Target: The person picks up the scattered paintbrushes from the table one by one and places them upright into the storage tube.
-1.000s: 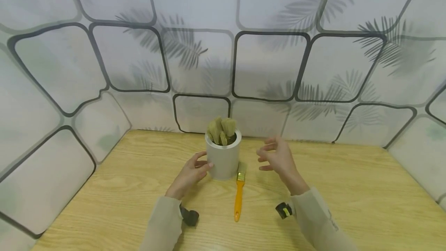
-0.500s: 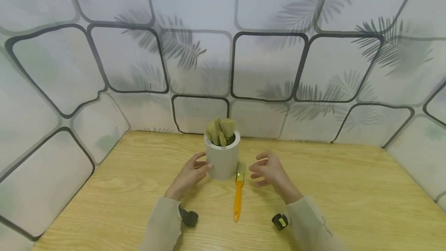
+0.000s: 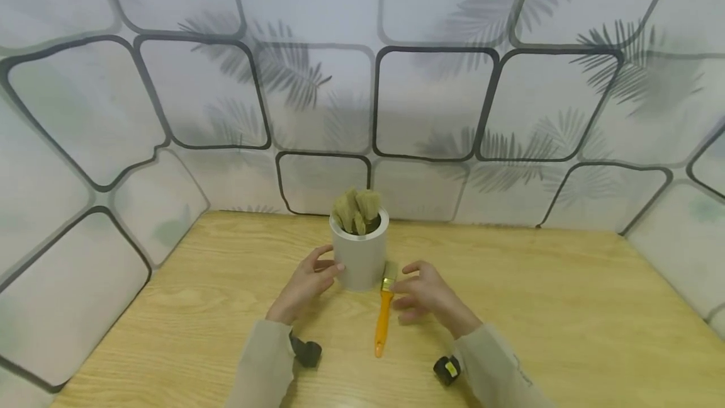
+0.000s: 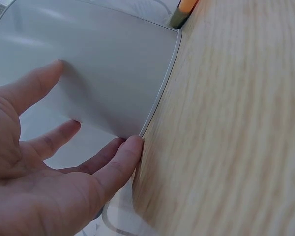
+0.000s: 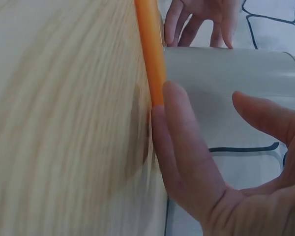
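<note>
A light grey cylindrical pot (image 3: pixel 362 257) stands upright on the table, with several pale bristle heads (image 3: pixel 358 208) sticking up from it. At its left side my left hand (image 3: pixel 303 285) rests its fingertips and thumb on the wall, as the left wrist view shows up close. A paintbrush (image 3: pixel 382 320) with an orange handle lies just in front of the pot, bristles toward it. My right hand (image 3: pixel 433 301) is right beside the brush, its fingers fairly straight and the thumb apart. In the right wrist view, the fingertips reach the orange handle (image 5: pixel 150 44); firm contact is unclear.
The wood-grain table (image 3: pixel 566 307) spreads out on both sides of the pot. Patterned cloth-like walls (image 3: pixel 430 106) close it off behind and at the left and right. A dark camera (image 3: pixel 306 353) is strapped under each wrist.
My right hand has come down and leftward from beside the pot to the paintbrush. The left hand stays on the pot, and the pot and brush keep their places.
</note>
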